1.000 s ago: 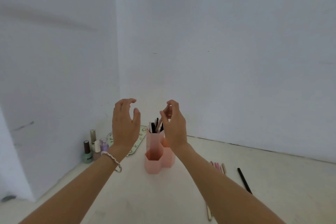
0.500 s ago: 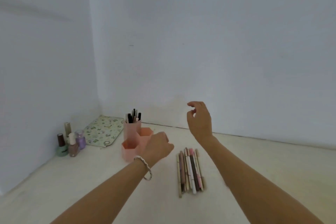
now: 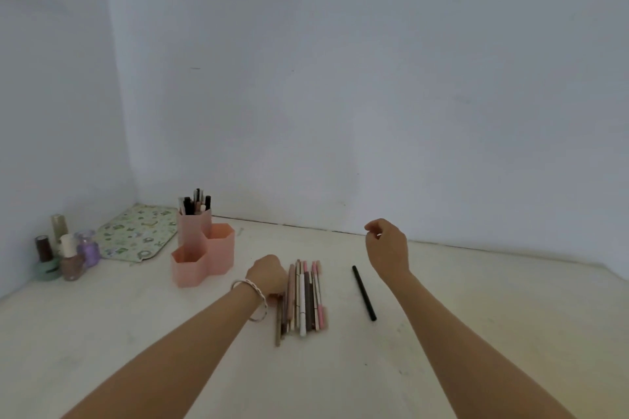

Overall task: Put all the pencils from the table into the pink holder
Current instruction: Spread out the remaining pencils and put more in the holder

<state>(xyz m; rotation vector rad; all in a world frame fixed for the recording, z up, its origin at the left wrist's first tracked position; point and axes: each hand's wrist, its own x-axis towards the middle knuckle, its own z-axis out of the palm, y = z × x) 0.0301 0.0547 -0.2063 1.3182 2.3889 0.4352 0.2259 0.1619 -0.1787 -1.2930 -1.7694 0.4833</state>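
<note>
The pink holder (image 3: 204, 253) has three hexagonal cups; its tall back cup holds several pens and pencils (image 3: 195, 205). A row of several pencils (image 3: 304, 296) lies side by side on the table to the right of it. My left hand (image 3: 267, 275) is down at the row's left edge, its fingers curled and pinching the leftmost pencil (image 3: 279, 320). A single black pencil (image 3: 363, 292) lies apart, right of the row. My right hand (image 3: 388, 248) hovers above and behind the black pencil, fingers loosely curled, holding nothing.
Several nail polish bottles (image 3: 63, 253) stand at the far left by the wall. A green patterned mat (image 3: 139, 231) lies in the corner behind the holder. White walls close off the table at the back and left.
Both hands have left the holder. The left dropped to the left edge of the pencil row and the right swung out to the right. The view has turned right.
</note>
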